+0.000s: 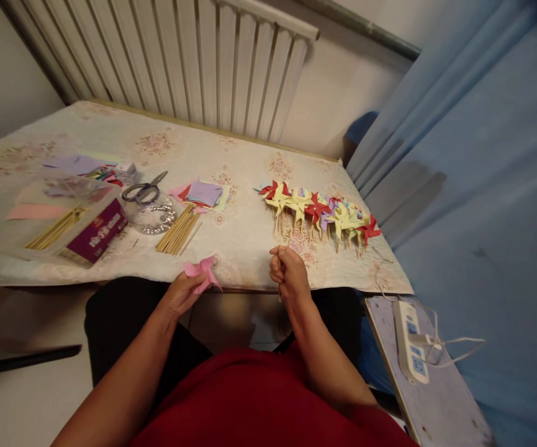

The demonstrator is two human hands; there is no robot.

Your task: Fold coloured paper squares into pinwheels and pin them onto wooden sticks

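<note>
My left hand (pixel 185 292) pinches a pink paper pinwheel (pixel 203 273) at the table's front edge. No stick shows on this pinwheel. Closed in a fist, my right hand (pixel 289 270) grips a thin wooden stick (pixel 280 298), whose end pokes out below the fingers. The two hands are apart. Finished-looking pinwheels on sticks (pixel 317 210), in red, yellow and purple, lie in a row beyond my right hand. Loose wooden sticks (pixel 178 230) lie in a bundle beyond my left hand, beside stacked coloured paper pieces (pixel 205 193).
Dark-handled scissors (pixel 143 191) rest by a clear round container (pixel 154 217) of small shiny pieces. A clear box with a purple label (pixel 95 233) stands at the left near more paper (pixel 75 164). A power strip (pixel 411 341) lies on a bench at right, beside a blue curtain (pixel 482 205).
</note>
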